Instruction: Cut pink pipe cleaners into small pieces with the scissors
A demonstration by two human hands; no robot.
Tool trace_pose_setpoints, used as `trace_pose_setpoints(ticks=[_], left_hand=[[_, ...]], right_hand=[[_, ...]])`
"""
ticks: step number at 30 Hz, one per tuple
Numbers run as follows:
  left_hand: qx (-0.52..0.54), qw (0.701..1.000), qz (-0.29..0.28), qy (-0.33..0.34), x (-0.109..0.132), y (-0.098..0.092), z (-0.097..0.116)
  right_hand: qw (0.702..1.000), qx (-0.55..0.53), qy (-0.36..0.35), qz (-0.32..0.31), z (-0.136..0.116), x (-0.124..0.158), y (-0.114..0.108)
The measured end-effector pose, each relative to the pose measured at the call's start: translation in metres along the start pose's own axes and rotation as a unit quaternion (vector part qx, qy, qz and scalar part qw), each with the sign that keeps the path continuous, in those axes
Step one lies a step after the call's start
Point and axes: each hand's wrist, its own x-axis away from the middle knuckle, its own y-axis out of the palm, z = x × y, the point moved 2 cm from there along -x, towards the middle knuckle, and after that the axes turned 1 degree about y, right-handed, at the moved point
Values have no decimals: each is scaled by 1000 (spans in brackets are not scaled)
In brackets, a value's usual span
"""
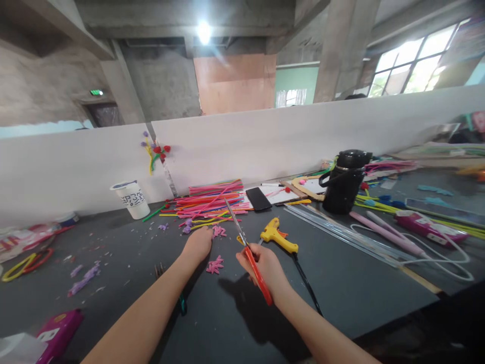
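Observation:
My right hand [265,265] grips a pair of scissors [258,275] by the red handles, with the blades pointing up and away from me. My left hand [199,243] reaches forward to the table with its fingers curled down. Its fingertips are mostly hidden, and I cannot make out what they hold. Just beside them lies a small cluster of short pink fuzzy pieces [219,231]. A second pink cluster [215,265] rests nearer to me, between my hands. Beyond my left hand is a pile of colourful pipe cleaners [212,199].
A yellow glue gun [278,236] with a black cord lies right of the scissors. Behind stand a black thermos jug [346,184] and a white patterned cup [131,199]. A black phone [258,199] lies flat. Clear plastic strips [341,235] and purple fuzzy pieces [86,279] lie to the sides.

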Motion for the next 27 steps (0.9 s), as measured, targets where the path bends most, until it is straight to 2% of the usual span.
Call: trace_pose_setpoints(ticks=[7, 11, 12, 14, 15, 17, 19, 22, 23, 25, 27], left_hand=[[128, 989, 52, -56, 18, -21, -4], [259, 962, 37, -72, 44, -29, 7], [310, 948, 27, -69, 51, -30, 11], [539, 835, -15, -105, 64, -26, 20], [602, 788, -36, -124, 69, -23, 24], [672, 723, -53, -151, 76, -19, 29], [698, 695, -67, -159, 79, -15, 30], [709, 684, -73, -154, 82, -14, 30], [712, 682, -70, -154, 83, -15, 30], [713, 680, -64, -157, 84, -16, 31], [711, 681, -55, -163, 86, -17, 32]], right_hand=[[1000, -2, 13, -11, 3, -2, -1], [999, -7, 26, -29, 4, -4, 4], [999, -9, 29, -36, 3, -4, 6], [998, -14, 37, -53, 2, -4, 10], [997, -17, 41, -62, 1, -4, 11], [995, -27, 50, -81, -1, -3, 15], [992, -39, 57, -101, -3, 0, 16], [989, -54, 52, -128, -8, 4, 15], [987, -60, 26, -145, -11, 5, 14], [991, -16, -48, -124, -16, 6, 8], [988, 92, -99, -68, -19, 4, 1]])
